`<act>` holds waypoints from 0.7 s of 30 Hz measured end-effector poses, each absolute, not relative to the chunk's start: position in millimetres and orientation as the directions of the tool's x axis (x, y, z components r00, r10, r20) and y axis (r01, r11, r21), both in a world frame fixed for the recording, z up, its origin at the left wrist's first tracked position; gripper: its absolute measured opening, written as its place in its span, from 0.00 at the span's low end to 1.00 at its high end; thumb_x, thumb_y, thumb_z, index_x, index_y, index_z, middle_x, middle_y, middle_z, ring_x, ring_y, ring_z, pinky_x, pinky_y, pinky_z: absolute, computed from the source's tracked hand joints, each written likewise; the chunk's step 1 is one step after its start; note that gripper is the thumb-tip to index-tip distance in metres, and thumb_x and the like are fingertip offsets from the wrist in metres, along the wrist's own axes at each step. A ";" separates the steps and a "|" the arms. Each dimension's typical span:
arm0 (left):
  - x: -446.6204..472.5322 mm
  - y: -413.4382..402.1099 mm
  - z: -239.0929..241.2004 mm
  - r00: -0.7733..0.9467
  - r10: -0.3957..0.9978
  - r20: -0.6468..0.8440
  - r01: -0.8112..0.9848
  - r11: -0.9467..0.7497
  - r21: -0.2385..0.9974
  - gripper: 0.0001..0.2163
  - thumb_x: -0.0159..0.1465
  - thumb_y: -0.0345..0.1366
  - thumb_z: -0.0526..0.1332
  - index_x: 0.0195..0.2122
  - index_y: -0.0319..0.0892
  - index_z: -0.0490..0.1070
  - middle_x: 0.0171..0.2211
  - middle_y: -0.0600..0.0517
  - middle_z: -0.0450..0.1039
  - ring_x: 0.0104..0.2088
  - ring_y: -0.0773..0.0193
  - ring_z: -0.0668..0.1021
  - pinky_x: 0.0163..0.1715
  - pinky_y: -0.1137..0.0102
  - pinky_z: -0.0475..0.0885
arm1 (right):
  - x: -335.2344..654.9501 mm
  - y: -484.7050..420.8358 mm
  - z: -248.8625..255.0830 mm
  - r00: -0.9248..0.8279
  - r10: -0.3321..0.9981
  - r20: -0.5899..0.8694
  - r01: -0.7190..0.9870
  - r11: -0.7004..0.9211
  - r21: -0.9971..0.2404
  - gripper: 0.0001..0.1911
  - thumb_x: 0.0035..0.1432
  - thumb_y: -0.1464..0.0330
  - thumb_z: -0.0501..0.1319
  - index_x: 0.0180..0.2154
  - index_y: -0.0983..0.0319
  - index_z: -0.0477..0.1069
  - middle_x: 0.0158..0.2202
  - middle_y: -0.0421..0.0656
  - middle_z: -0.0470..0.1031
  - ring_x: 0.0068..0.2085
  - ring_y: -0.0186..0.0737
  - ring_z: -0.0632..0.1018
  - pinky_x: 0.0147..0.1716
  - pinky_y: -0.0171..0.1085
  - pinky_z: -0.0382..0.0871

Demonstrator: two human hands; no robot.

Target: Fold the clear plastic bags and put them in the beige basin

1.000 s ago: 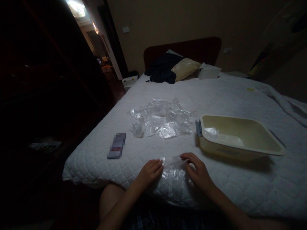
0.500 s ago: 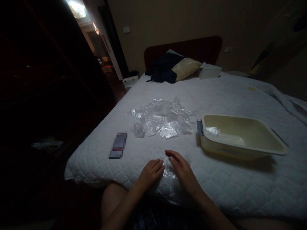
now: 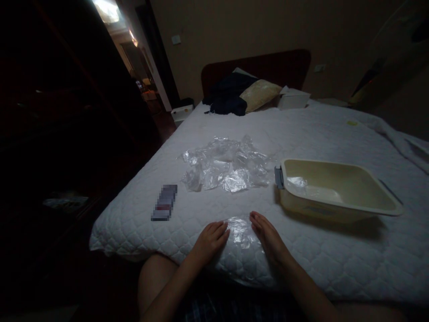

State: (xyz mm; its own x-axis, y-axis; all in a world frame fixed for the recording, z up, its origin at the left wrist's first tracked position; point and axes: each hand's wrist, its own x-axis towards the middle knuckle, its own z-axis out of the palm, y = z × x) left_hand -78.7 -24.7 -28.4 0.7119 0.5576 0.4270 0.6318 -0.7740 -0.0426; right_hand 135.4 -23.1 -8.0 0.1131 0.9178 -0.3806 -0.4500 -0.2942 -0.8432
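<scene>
On the white quilted bed [image 3: 335, 264], a heap of crumpled clear bags [image 3: 228, 167] lies beyond my hands, a cream tub [image 3: 315, 213] with a clear scrap inside stands to the right, a small dark box [image 3: 164, 202] lies to the left, and a pillow [image 3: 259, 95] and dark clothes [image 3: 228, 96] rest at the headboard; nothing lies between my hands and the heap. One clear bag [image 3: 241, 235], flattened, wrinkled and glinting, lies at the bed's near edge between my hands. My left hand [image 3: 209, 241] rests at its left edge and my right hand [image 3: 268, 239] at its right edge, both laid flat with fingers straight and held together, pinching nothing.
</scene>
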 end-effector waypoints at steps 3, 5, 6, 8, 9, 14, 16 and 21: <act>-79.4 -25.1 -29.0 0.709 0.564 0.423 0.628 -0.778 -0.014 0.13 0.61 0.29 0.53 0.47 0.39 0.65 0.48 0.44 0.68 0.48 0.56 0.69 0.42 0.61 0.68 | 155.8 -21.3 -4.0 0.156 0.906 -0.394 -0.451 -0.290 -0.844 0.13 0.43 0.60 0.63 0.34 0.56 0.72 0.46 0.41 0.71 0.53 0.44 0.67 0.52 0.40 0.61; -80.4 -25.7 -29.8 0.696 0.575 0.430 0.626 -0.779 0.029 0.13 0.61 0.29 0.53 0.48 0.40 0.65 0.47 0.44 0.69 0.48 0.56 0.69 0.42 0.60 0.68 | 166.0 -18.6 -5.2 0.202 0.898 -0.391 -0.436 -0.275 -0.857 0.12 0.42 0.61 0.64 0.33 0.56 0.72 0.45 0.41 0.72 0.52 0.44 0.68 0.50 0.40 0.64; -80.9 -26.1 -30.1 0.684 0.584 0.438 0.623 -0.780 0.067 0.14 0.61 0.29 0.53 0.48 0.40 0.64 0.47 0.44 0.69 0.48 0.56 0.69 0.42 0.60 0.68 | 170.1 -17.1 -6.7 0.223 0.894 -0.389 -0.422 -0.272 -0.865 0.12 0.41 0.62 0.64 0.32 0.56 0.72 0.44 0.41 0.73 0.51 0.44 0.68 0.49 0.40 0.65; -81.9 -26.8 -29.9 0.643 0.613 0.460 0.604 -0.775 0.187 0.15 0.61 0.28 0.52 0.49 0.42 0.63 0.48 0.44 0.68 0.49 0.56 0.68 0.43 0.59 0.67 | 176.3 -14.4 -9.8 0.242 0.896 -0.372 -0.367 -0.271 -0.890 0.13 0.41 0.62 0.64 0.33 0.57 0.72 0.43 0.42 0.73 0.50 0.45 0.70 0.46 0.40 0.67; -82.1 -26.9 -29.1 0.606 0.638 0.475 0.591 -0.761 0.267 0.16 0.61 0.28 0.52 0.50 0.42 0.63 0.48 0.44 0.67 0.50 0.57 0.68 0.44 0.59 0.67 | 178.7 -13.1 -10.7 0.239 0.906 -0.351 -0.324 -0.266 -0.908 0.14 0.41 0.62 0.64 0.34 0.57 0.72 0.43 0.43 0.73 0.49 0.45 0.71 0.45 0.40 0.68; -78.4 -21.5 -16.1 0.219 0.875 0.432 0.584 -0.473 0.660 0.12 0.59 0.29 0.51 0.43 0.43 0.67 0.43 0.46 0.68 0.45 0.61 0.70 0.44 0.63 0.67 | 190.5 -4.2 -6.5 0.205 0.965 -0.162 0.002 -0.166 -0.986 0.18 0.45 0.61 0.61 0.40 0.60 0.70 0.39 0.46 0.74 0.38 0.44 0.75 0.37 0.40 0.69; -75.7 -15.6 -9.6 0.109 0.942 0.318 0.619 -0.314 0.719 0.10 0.58 0.32 0.53 0.41 0.41 0.67 0.39 0.47 0.69 0.40 0.62 0.72 0.40 0.65 0.68 | 196.1 1.9 -3.9 0.177 0.982 -0.063 0.173 -0.094 -0.980 0.17 0.46 0.61 0.59 0.39 0.61 0.71 0.34 0.47 0.74 0.33 0.43 0.75 0.33 0.40 0.69; -72.2 4.2 -5.4 0.196 0.979 0.063 0.695 -0.184 0.695 0.15 0.52 0.38 0.60 0.41 0.40 0.67 0.36 0.50 0.69 0.34 0.63 0.72 0.37 0.68 0.67 | 204.4 17.3 -5.7 -0.048 0.995 0.092 0.528 0.104 -0.843 0.15 0.44 0.64 0.59 0.36 0.63 0.72 0.33 0.47 0.72 0.32 0.42 0.72 0.33 0.39 0.66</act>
State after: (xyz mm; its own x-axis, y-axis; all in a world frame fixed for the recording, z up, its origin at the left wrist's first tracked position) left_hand -72.2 4.2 -5.4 0.1962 0.9786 0.0628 0.6951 -0.1840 0.6949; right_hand 204.4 17.3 -5.7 -0.0483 0.9946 0.0920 0.5282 0.1035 -0.8428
